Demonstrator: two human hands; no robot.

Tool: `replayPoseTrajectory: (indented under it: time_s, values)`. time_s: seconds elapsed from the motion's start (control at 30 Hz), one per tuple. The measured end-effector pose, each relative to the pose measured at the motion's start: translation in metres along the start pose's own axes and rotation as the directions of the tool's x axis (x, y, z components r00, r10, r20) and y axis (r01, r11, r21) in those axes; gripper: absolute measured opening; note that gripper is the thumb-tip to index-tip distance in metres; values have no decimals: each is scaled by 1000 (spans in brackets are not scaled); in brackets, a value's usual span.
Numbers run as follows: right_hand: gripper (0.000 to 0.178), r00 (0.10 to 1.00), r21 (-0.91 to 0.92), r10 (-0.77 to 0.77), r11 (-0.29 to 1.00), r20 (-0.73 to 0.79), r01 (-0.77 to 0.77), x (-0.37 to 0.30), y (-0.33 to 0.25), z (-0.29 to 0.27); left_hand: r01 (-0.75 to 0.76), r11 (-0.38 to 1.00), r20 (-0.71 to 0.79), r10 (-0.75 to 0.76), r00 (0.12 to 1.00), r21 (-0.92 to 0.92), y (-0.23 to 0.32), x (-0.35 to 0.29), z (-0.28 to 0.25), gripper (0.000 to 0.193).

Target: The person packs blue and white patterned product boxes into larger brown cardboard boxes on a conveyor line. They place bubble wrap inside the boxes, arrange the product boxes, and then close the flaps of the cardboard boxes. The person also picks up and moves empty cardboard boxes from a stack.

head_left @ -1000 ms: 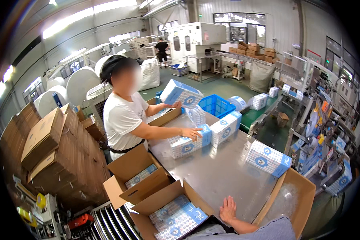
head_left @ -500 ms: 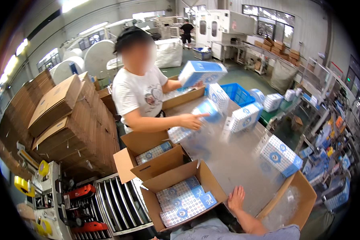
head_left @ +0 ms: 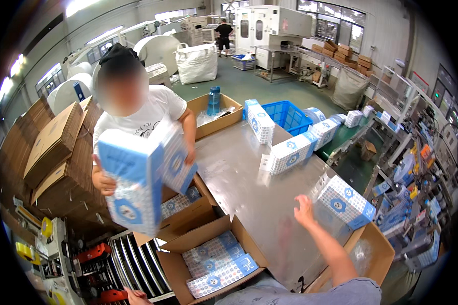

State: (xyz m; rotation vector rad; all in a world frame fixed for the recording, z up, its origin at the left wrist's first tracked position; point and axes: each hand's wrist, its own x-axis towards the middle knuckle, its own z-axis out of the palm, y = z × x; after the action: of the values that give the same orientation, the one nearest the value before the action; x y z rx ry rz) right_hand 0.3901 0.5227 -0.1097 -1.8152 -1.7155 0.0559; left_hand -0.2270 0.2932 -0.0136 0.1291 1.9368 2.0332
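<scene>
My right hand (head_left: 304, 209) hangs over the metal table (head_left: 244, 175), open, its fingers slightly bent and holding nothing. To its right a blue-and-white printed pack (head_left: 345, 202) lies near the table's edge, apart from the fingers. At the lower left, only part of my left hand (head_left: 136, 296) shows beside the carton; its visible fingers look apart and hold nothing. In front of me an open cardboard carton (head_left: 174, 268) contains several similar packs (head_left: 220, 267). Across from me, a co-worker grips one large pack (head_left: 132, 183) and another pack (head_left: 179, 157), above a second carton (head_left: 196, 209).
More packs (head_left: 291, 152) stand at the table's far right, near a blue crate (head_left: 286, 116) and a green conveyor (head_left: 343, 140). A roller track (head_left: 130, 262) runs at lower left. Flattened cartons (head_left: 51, 134) are stacked on the left. A blue bottle (head_left: 213, 101) stands in a far box.
My right hand has lifted from the table's near edge and moved forward toward the pack on the right. The co-worker has swung left, now holding two packs. My left hand shows more.
</scene>
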Motion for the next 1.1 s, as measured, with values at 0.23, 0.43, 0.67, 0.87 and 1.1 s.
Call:
replayPoseTrajectory:
  time_s: [0.23, 0.43, 0.67, 0.87, 1.1]
  values:
    - [78, 986, -395, -165, 904, 24, 161, 242, 49, 10, -143, 956, 543, -21, 840, 257, 24, -98, 76, 48]
    - [103, 891, -570, -193, 708, 411, 416, 330, 17, 48, -248, 825, 757, -290, 585, 508, 5, -143, 168, 31]
    - [100, 518, -35, -424, 748, 743, 663, 233, -43, 85, -947, 286, 979, 182, -96, -147, -43, -218, 382, 83]
    - [81, 861, -103, -177, 962, 478, 255, 286, -7, 1, -982, 98, 955, -237, -178, -159, -123, -286, 470, 116]
    - [107, 877, -671, -132, 595, 461, 442, 344, 70, 49, -742, 660, 937, -174, -304, -118, -47, -240, 468, 106]
